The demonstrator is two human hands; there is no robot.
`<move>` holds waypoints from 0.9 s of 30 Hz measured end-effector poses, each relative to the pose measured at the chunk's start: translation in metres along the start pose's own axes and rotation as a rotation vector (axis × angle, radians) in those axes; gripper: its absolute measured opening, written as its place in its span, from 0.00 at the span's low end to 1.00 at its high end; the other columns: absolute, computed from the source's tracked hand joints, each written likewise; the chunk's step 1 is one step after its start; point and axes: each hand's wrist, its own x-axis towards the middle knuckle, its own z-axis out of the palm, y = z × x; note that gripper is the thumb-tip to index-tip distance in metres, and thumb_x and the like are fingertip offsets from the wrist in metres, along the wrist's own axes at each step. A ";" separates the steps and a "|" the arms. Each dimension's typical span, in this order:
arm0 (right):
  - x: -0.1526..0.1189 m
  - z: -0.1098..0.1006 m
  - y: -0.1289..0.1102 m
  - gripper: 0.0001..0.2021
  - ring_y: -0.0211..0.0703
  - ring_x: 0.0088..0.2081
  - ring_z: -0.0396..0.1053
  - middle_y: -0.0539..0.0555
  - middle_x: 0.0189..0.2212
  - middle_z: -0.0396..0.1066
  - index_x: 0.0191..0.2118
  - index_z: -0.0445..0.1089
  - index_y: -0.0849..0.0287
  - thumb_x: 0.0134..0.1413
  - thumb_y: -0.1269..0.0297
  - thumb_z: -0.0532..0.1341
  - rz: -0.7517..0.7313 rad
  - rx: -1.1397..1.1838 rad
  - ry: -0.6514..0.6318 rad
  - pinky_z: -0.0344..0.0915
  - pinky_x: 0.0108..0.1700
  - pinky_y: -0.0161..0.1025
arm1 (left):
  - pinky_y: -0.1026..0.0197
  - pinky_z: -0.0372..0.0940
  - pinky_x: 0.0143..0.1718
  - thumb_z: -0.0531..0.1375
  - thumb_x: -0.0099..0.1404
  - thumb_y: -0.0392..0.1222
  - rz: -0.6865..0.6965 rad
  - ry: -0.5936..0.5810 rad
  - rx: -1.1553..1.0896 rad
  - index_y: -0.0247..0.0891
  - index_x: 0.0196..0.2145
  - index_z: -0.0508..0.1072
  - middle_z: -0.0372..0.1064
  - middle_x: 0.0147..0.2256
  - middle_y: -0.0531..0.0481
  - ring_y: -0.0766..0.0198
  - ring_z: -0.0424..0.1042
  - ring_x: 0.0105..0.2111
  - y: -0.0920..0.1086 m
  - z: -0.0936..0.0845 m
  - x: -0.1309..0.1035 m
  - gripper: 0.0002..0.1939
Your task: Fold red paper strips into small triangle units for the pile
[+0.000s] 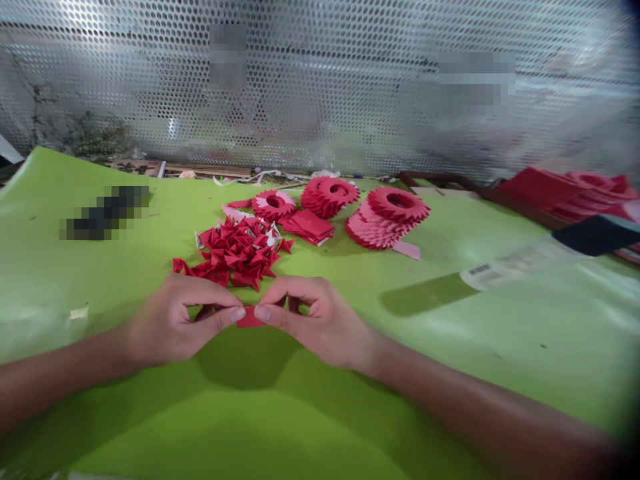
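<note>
Between my two hands, just above the green table surface, is a small piece of red paper. My left hand pinches its left end between thumb and fingers. On the right end, my right hand holds it in the same kind of pinch. The paper's back side is hidden by my fingers. Right behind my hands lies a heap of folded red paper pieces, a few of them showing white. A stack of flat red paper slips rests beyond the heap, to its right.
Ring-shaped stacks of folded paper stand at the back: a small pink-and-red ring, a red one and a pink one with red top. A clear bottle with a dark cap lies at right. Behind rises a perforated metal wall.
</note>
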 end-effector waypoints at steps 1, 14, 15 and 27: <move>0.000 -0.001 0.000 0.14 0.31 0.21 0.57 0.47 0.25 0.69 0.35 0.76 0.60 0.62 0.53 0.65 -0.009 -0.029 -0.004 0.49 0.20 0.31 | 0.71 0.65 0.25 0.63 0.68 0.38 -0.004 0.008 0.003 0.37 0.32 0.83 0.81 0.28 0.52 0.69 0.75 0.24 0.000 0.000 0.000 0.09; 0.001 -0.001 0.000 0.09 0.34 0.28 0.65 0.47 0.29 0.72 0.34 0.71 0.59 0.62 0.61 0.66 -0.092 -0.256 0.169 0.59 0.28 0.31 | 0.69 0.54 0.19 0.64 0.66 0.50 -0.230 -0.032 0.032 0.36 0.24 0.76 0.72 0.19 0.55 0.69 0.64 0.17 -0.003 0.001 0.000 0.17; 0.001 -0.001 -0.001 0.09 0.34 0.28 0.65 0.47 0.29 0.72 0.35 0.71 0.59 0.62 0.60 0.65 -0.070 -0.239 0.134 0.59 0.27 0.31 | 0.69 0.53 0.18 0.64 0.66 0.50 -0.202 -0.018 0.060 0.36 0.24 0.75 0.71 0.19 0.55 0.70 0.63 0.17 -0.003 0.002 0.000 0.18; -0.005 0.000 -0.011 0.16 0.38 0.34 0.73 0.50 0.37 0.79 0.46 0.77 0.57 0.58 0.52 0.68 0.006 -0.278 -0.169 0.66 0.32 0.34 | 0.63 0.52 0.26 0.52 0.78 0.52 0.345 -0.046 0.433 0.38 0.25 0.75 0.69 0.19 0.54 0.67 0.65 0.20 -0.006 0.004 -0.008 0.26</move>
